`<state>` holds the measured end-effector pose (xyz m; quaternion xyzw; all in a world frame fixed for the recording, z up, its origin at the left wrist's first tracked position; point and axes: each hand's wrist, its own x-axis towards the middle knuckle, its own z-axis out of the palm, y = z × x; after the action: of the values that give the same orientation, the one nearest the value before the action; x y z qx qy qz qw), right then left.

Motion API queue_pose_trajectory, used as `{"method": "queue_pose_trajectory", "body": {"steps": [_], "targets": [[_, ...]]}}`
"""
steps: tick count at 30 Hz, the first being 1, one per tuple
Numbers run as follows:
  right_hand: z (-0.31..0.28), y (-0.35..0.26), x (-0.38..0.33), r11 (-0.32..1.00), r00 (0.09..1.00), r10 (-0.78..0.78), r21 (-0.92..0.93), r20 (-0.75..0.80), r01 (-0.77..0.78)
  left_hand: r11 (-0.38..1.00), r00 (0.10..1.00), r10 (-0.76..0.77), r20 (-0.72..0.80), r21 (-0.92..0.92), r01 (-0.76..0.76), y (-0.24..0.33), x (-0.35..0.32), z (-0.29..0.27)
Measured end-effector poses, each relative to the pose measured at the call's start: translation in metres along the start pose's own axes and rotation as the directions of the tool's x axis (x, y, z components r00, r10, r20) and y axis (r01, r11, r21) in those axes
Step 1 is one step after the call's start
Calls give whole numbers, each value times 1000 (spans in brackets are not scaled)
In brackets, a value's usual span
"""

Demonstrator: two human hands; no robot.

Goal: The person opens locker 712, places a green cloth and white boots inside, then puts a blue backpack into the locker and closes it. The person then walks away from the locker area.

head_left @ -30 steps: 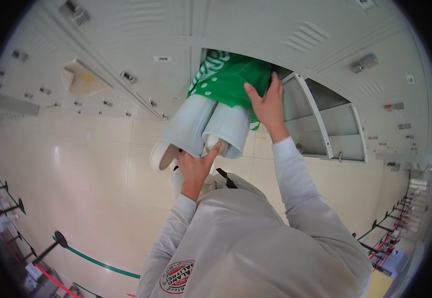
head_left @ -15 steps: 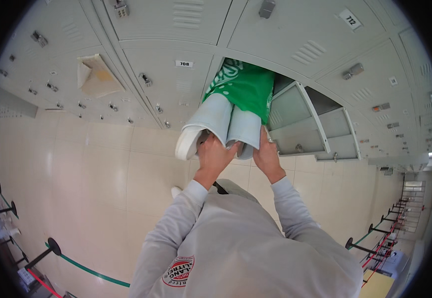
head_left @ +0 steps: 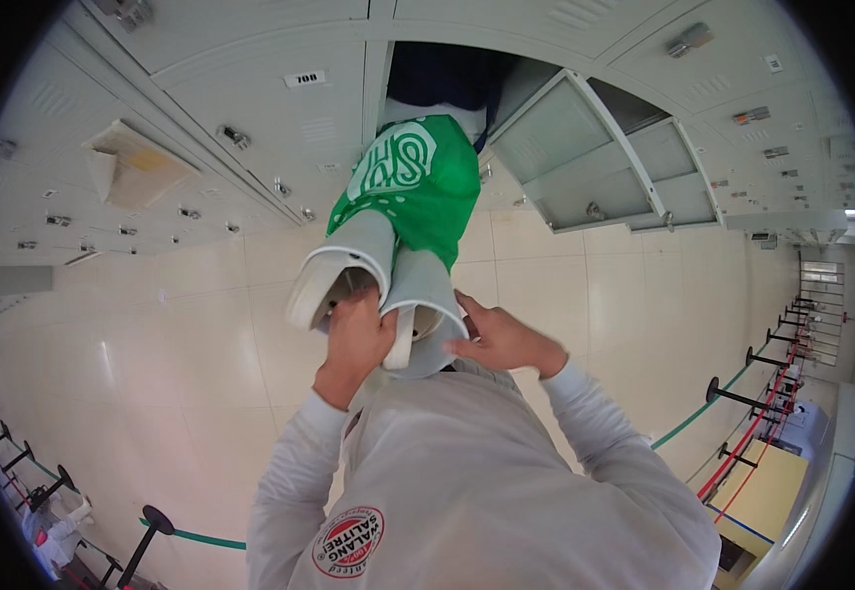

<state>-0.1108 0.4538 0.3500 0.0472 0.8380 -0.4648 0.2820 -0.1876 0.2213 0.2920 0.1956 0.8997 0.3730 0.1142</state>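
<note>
Two white tube-shaped boot shafts, the left boot [head_left: 366, 236] and the right boot [head_left: 426, 280], stick out of a green bag [head_left: 437, 182] with white printing, their open tops toward me. A white shoe-like piece with a strap sits in each opening. My left hand [head_left: 357, 334] is closed between the openings, its fingers partly hidden inside the left one. My right hand [head_left: 506, 339] holds the right boot's rim loosely, thumb over the opening and fingers along the outside. What else the bag holds is hidden.
Behind the bag a locker compartment [head_left: 447, 79] stands open with dark cloth inside. Its door [head_left: 570, 152] swings out to the right, beside another open door [head_left: 688, 177]. Torn paper [head_left: 137, 162] clings to the lockers at left. Belt barrier posts [head_left: 157, 521] line both sides.
Both hands have drawn the boots and green bag out of the locker, toward me and left. The compartment's dark contents now show. My right hand's grip looks looser.
</note>
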Motion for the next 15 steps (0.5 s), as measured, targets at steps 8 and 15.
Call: {"method": "queue_pose_trajectory", "body": {"steps": [8, 15], "targets": [[-216, -43, 231, 752, 503, -563, -659, -655, -16, 973, 972, -228, 52, -32, 230, -52, -65, 15], [-278, -15, 397, 605, 587, -547, -766, -597, -215, 926, 930, -366, 24, 109, 362, -86, -130, 25]]}}
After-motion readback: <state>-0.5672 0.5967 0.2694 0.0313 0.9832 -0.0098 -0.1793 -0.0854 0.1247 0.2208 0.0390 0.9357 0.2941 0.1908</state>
